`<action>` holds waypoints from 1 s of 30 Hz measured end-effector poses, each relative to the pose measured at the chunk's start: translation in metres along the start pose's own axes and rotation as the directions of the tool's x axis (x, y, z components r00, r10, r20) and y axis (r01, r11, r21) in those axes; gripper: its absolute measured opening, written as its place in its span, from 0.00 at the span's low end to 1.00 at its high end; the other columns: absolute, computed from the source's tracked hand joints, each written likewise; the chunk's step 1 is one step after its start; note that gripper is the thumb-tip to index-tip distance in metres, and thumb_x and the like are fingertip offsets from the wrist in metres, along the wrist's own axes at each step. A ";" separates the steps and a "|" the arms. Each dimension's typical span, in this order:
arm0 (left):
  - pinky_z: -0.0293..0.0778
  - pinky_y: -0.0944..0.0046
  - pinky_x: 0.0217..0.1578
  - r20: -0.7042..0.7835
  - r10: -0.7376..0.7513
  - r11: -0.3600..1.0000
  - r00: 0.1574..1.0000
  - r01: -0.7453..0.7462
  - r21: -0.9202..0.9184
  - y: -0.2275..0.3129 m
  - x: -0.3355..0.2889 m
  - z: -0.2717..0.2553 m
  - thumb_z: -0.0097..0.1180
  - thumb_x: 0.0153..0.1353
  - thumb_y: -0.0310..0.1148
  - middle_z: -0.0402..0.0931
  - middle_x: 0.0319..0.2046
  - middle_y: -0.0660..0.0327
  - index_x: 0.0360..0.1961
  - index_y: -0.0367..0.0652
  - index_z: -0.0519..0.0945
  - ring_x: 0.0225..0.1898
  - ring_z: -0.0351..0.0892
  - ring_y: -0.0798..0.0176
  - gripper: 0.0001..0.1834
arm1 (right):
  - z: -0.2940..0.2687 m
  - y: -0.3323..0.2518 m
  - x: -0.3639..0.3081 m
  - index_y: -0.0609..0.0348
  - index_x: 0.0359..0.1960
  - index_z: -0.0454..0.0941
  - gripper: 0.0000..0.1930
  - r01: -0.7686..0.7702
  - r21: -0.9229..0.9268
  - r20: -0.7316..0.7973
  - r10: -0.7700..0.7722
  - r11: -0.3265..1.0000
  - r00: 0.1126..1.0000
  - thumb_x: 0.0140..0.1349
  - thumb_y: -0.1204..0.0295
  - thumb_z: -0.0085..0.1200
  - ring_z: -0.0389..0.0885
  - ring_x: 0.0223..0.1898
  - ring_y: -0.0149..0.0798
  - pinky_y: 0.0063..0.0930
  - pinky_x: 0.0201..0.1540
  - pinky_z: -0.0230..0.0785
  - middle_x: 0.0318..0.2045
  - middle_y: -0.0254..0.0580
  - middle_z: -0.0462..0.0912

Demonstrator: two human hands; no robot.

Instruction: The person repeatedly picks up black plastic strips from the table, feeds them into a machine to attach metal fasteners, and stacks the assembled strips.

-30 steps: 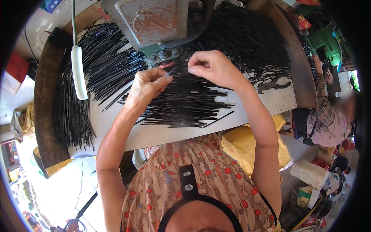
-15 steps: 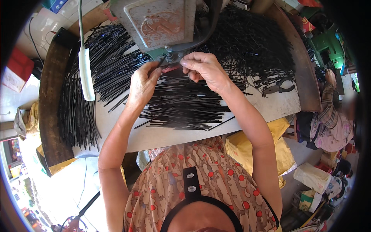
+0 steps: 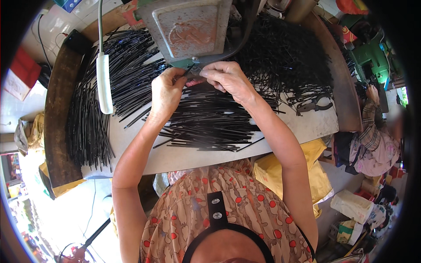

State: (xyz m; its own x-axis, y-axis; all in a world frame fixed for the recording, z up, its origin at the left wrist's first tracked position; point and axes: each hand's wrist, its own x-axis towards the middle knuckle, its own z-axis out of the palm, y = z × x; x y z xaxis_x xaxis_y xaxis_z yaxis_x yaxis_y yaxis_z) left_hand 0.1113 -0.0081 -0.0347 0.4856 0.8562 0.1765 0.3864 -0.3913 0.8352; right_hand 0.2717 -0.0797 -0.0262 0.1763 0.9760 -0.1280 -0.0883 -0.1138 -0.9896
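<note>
Under the head of a worn grey-green press-like machine (image 3: 186, 28), both my hands work close together. My left hand (image 3: 166, 93) pinches a thin black rod (image 3: 189, 69), its tip reaching toward the machine's lower tooling. Opposite it, my right hand (image 3: 231, 81) has thumb and fingers pressed together at the tooling; whatever they grip is too small to make out. Just below my fingertips shows a reddish-pink piece (image 3: 195, 82). A heap of loose black rods (image 3: 206, 120) lies on the white tabletop (image 3: 184, 161) between my forearms.
More black rods (image 3: 127, 83) spread at left, and a tangled dark pile (image 3: 285, 52) fills the right. Pliers (image 3: 315, 106) lie at its edge. A white lamp (image 3: 104, 83) hangs at left. A brown raised rim (image 3: 61, 118) borders the table. Another person's arm (image 3: 372, 109) is far right.
My right hand has moved slightly left, closer to my left hand at the tooling. The whole view has shifted a little; the left hand keeps its pinch.
</note>
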 end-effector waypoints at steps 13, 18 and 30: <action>0.69 0.67 0.27 -0.020 0.021 1.000 1.000 -0.021 0.014 0.005 0.002 0.002 0.54 0.47 0.23 0.76 0.26 0.53 0.32 0.34 0.77 0.22 0.73 0.62 0.09 | 0.001 -0.002 0.002 0.70 0.33 0.77 0.12 0.025 -0.028 0.032 -0.024 0.999 0.999 0.55 0.70 0.52 0.60 0.16 0.20 0.14 0.15 0.48 0.14 0.30 0.68; 0.69 0.67 0.27 -0.011 0.046 0.999 0.999 -0.046 0.022 0.005 0.004 0.001 0.54 0.47 0.23 0.76 0.26 0.53 0.32 0.34 0.77 0.22 0.74 0.61 0.09 | 0.000 0.001 0.005 0.71 0.33 0.77 0.11 0.033 0.001 0.030 -0.033 0.999 0.999 0.55 0.72 0.52 0.59 0.15 0.20 0.14 0.15 0.47 0.14 0.29 0.67; 0.70 0.66 0.28 0.027 0.038 0.998 0.999 -0.040 0.049 0.005 0.007 -0.003 0.53 0.46 0.24 0.76 0.26 0.53 0.32 0.35 0.77 0.24 0.76 0.60 0.09 | 0.004 -0.002 0.005 0.70 0.31 0.77 0.09 0.018 -0.009 0.021 -0.017 1.000 1.000 0.55 0.74 0.50 0.58 0.15 0.19 0.15 0.14 0.46 0.14 0.29 0.66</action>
State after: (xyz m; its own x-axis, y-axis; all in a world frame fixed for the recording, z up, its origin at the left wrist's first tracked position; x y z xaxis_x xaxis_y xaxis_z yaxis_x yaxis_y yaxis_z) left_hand 0.1143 -0.0029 -0.0272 0.5210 0.8311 0.1944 0.4045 -0.4410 0.8012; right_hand 0.2690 -0.0739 -0.0242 0.1576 0.9814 -0.1094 -0.0765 -0.0983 -0.9922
